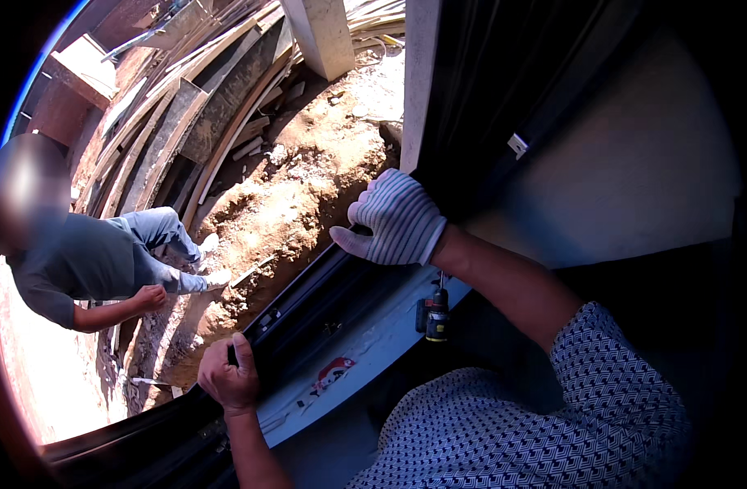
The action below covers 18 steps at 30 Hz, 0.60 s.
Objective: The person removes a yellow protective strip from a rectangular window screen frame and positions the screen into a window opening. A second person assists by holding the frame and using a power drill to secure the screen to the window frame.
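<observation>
Harsh sun outside, dim interior (edges bend, black rim).

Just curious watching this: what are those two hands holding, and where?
Both grip the dark window frame: bare left hand on its lower rail, gloved right hand near the corner.

The scene is seen steeply downward from a head-worn fisheye; edges are bent toward the rim. The window frame (pixel 324 326) is viewed closely at centre.

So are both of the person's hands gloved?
No: only the right hand wears a striped glove; the left hand grips the dark frame bare.
</observation>
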{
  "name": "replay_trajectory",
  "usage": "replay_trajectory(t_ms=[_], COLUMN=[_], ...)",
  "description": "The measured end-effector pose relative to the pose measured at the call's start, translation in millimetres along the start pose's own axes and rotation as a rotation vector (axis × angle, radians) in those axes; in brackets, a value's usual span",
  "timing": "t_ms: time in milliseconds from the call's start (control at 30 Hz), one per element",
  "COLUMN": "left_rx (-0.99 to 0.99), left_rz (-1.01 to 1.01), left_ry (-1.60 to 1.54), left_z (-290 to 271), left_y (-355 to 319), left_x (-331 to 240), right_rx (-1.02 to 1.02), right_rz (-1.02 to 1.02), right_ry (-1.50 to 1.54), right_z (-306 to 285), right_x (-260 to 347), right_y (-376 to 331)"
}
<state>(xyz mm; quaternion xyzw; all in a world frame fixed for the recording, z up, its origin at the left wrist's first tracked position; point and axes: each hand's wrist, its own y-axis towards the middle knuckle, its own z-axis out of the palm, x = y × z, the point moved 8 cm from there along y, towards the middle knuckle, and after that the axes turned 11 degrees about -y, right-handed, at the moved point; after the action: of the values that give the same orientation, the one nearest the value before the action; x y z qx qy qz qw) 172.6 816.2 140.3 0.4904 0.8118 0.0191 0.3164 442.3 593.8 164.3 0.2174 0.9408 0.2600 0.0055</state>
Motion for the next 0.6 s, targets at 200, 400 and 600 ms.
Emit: replay_trajectory(t_ms=[200, 400, 600], left_rx=[0.028, 0.057, 0.023], left_rz=[-0.032, -0.037, -0.011], left_ry=[0.046, 0.112, 0.093], left_z=[-1, -2, -5], left_y=[0, 3, 3], left_x=[12, 19, 19], right_rx=[0.024, 0.019, 0.024], right_rz=[0.028, 0.046, 0.053], right_ry=[0.028, 0.061, 0.067], right_z=[8, 11, 9], right_x=[-3, -2, 1], right_y=[-4, -1, 1])
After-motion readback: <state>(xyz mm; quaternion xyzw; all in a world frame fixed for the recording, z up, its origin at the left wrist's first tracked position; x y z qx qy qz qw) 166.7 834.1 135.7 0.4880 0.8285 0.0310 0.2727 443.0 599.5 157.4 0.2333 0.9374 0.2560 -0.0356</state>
